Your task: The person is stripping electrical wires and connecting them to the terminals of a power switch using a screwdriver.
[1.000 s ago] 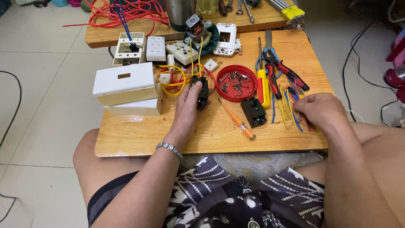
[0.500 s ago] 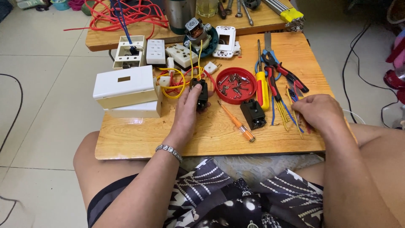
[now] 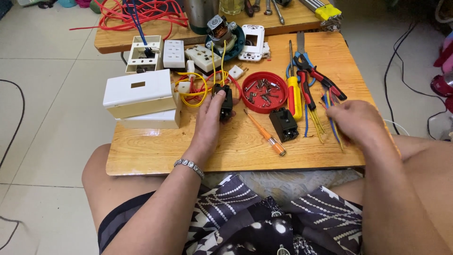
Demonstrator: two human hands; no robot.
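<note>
Your left hand (image 3: 210, 120) lies near the middle of the tabletop (image 3: 151, 148), its grip closed around a small black switch module (image 3: 225, 101) that has yellow and red wires (image 3: 200, 89) running from its top toward the back edge. Your right hand (image 3: 356, 123) rests at the right edge of the tabletop, on a loose bunch of short blue and yellow wire pieces (image 3: 325, 120); the fingers curl down over them, but you cannot tell from here whether that grip has actually closed on one.

As a judgement, the wiring is only partly along. The module in your left hand already carries some leads, which looks like done work. A second black module (image 3: 283, 125) lies free between your hands with nothing attached to it. The orange-handled screwdriver (image 3: 264, 133) lies untouched just beside it, and the red dish of screws (image 3: 264, 92) sits behind, full. The white box (image 3: 139, 97) at the left edge stands closed with its slot empty, so nothing is mounted in it yet. The cutters and pliers (image 3: 314, 78) lie idle toward the back right corner.
</note>
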